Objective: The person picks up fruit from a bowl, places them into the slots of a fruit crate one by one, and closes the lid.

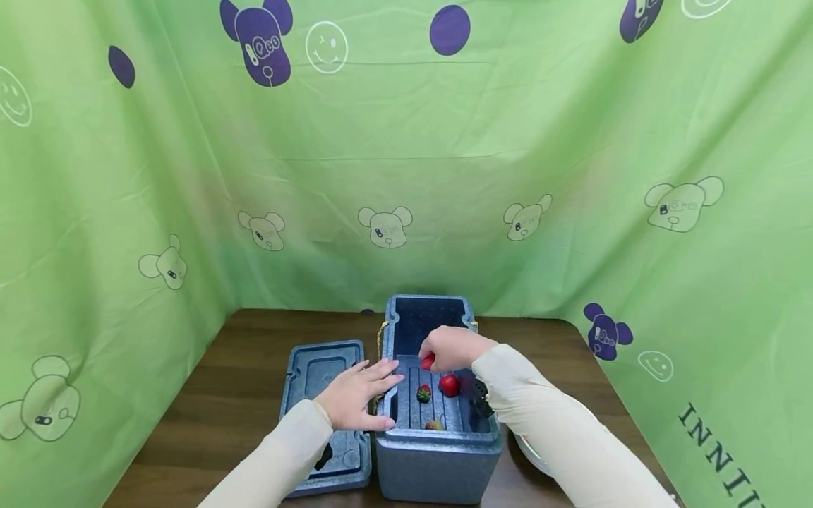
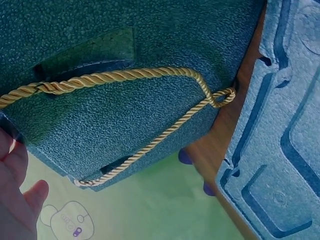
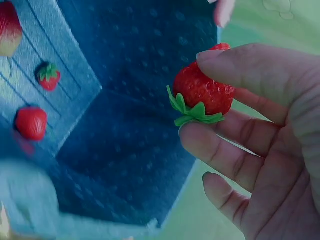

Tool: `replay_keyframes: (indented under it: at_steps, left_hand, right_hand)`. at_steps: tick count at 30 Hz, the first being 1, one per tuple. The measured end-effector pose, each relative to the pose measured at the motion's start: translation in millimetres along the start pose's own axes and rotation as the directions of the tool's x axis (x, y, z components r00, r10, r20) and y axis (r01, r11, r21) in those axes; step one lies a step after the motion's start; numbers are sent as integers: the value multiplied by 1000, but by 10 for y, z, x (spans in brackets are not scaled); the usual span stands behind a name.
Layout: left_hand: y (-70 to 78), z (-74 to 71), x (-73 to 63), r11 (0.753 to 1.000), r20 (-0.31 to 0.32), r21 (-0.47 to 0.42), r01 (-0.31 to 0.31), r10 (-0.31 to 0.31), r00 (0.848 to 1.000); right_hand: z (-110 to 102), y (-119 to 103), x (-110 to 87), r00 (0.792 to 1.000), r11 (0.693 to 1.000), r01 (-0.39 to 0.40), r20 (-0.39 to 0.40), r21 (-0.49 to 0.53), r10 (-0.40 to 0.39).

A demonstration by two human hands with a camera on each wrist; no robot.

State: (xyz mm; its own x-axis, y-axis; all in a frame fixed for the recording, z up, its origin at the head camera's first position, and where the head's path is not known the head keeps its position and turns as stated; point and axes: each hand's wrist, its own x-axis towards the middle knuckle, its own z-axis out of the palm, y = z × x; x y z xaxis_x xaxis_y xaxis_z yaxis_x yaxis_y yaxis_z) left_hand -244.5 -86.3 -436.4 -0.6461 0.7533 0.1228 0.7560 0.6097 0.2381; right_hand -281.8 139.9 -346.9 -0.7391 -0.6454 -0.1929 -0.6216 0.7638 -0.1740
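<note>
Inside and above a blue foam cooler box (image 1: 438, 469), my right hand (image 1: 454, 348) pinches a red strawberry (image 3: 205, 90) between thumb and fingers. Its green leaves point away from the palm in the right wrist view. On the ribbed box floor lie a smaller strawberry (image 1: 423, 393), a round red fruit (image 1: 449, 385) and a red-and-yellow fruit (image 1: 435, 425) close to the near wall. My left hand (image 1: 358, 396) rests on the box's left rim with fingers extended. In the left wrist view a gold rope (image 2: 150, 75) runs along the box's side.
The box's lid (image 1: 346, 451) lies on the brown wooden table (image 1: 184, 423), left of the box and partly under my left arm. At the right, a pale round dish (image 1: 532, 455) shows partly beneath my right sleeve. A green patterned cloth (image 1: 444, 183) hangs around the table.
</note>
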Motion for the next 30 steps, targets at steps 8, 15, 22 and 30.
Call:
replay_keyframes:
  at_steps: [8, 15, 22, 30]
  left_hand:
    - [19, -30, -8, 1000, -23, -4, -10, 9, 1000]
    - [22, -26, -13, 1000, 1, -23, 12, -12, 1000]
    - [10, -27, -16, 1000, 6, -15, 15, -15, 1000]
    - [1, -17, 2, 1000, -16, 10, -18, 18, 1000]
  right_hand:
    - [164, -48, 105, 1000, 1000, -17, 9, 1, 17]
    - [246, -43, 131, 999, 1000, -20, 43, -8, 21]
    - [288, -26, 165, 999, 1000, -1, 48, -5, 2]
    - [374, 0, 210, 998, 1000, 3, 56, 1, -3]
